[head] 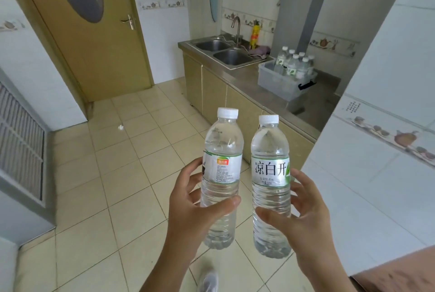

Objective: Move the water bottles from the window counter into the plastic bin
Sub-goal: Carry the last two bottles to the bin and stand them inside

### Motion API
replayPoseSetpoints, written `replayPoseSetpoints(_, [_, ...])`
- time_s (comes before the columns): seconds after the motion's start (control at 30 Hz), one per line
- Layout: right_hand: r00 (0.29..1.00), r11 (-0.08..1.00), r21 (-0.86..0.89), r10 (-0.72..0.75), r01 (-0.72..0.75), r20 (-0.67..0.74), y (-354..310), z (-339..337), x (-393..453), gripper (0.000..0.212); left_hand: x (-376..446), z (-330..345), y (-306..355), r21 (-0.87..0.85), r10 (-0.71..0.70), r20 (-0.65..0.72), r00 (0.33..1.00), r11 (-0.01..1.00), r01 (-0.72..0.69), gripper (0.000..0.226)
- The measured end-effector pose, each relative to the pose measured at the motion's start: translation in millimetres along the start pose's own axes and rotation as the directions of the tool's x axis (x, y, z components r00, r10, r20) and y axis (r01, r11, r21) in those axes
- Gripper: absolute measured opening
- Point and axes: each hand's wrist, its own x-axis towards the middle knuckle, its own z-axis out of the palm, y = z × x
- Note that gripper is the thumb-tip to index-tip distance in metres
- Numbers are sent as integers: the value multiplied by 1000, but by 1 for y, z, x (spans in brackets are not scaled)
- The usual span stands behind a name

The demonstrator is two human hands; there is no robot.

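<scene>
I carry two clear water bottles upright over the tiled floor. My left hand (195, 207) grips the left bottle (222, 150) around its lower half, thumb across the front. My right hand (303, 211) grips the right bottle (270, 157), whose label with large Chinese characters faces me. Both have white caps. Ahead on the steel counter stands the clear plastic bin (282, 84), holding several more water bottles (294, 64) upright at its far end.
A double steel sink (226, 53) with a tap and a yellow bottle (254, 35) lies left of the bin. A white tiled wall corner (376, 127) juts in on the right. A wooden door (94, 33) stands at the back left. My shoe (209, 281) shows below.
</scene>
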Motion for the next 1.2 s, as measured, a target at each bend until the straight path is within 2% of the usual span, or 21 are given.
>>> replayPoseSetpoints(0.37, [993,998,23,60,-58,-97,16,53,218,82,243,48,-11,-23,-57,69,996,998,58,84])
replayPoseSetpoints(0.57, [989,998,16,60,-58,-138,22,64,319,85,346,83,-15,-21,-57,111,992,998,59,87])
replayPoseSetpoints(0.9, [989,998,38,47,-42,-143,60,54,501,86,498,180,-38,16,-44,161,986,999,42,82])
replayPoseSetpoints(1.2, [969,997,76,40,-22,-244,62,19,658,88,637,286,-37,-2,-60,274,960,998,63,82])
